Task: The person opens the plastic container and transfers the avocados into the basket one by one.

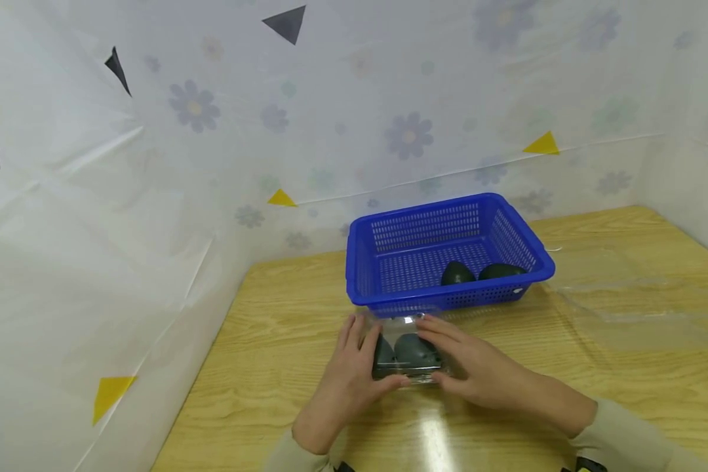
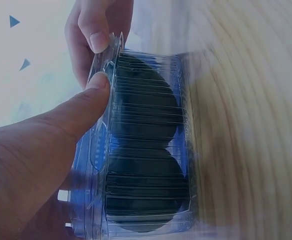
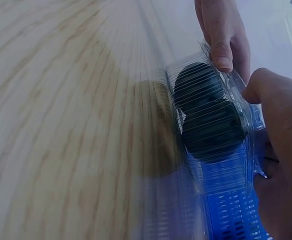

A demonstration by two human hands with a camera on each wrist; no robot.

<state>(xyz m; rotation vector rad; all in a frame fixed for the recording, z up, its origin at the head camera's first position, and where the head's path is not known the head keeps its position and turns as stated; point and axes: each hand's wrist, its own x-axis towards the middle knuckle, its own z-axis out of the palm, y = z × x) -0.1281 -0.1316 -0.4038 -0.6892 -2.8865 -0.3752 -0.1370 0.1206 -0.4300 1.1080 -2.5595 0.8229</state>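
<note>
A clear plastic clamshell box stands on the table in front of the basket, its lid over two dark green avocados. My left hand grips the box's left side, fingers over the top and thumb at the near rim. On the other side my right hand holds it the same way. The left wrist view shows the left thumb pressed to the rim where lid and base meet. Ribbed walls of the box show in the right wrist view, with both thumbs at its rim.
Just behind the box, a blue plastic basket holds two more avocados, one dark and rounded, the other partly behind the front wall. Clear plastic packaging lies on the right of the wooden table. Patterned white sheeting hangs behind.
</note>
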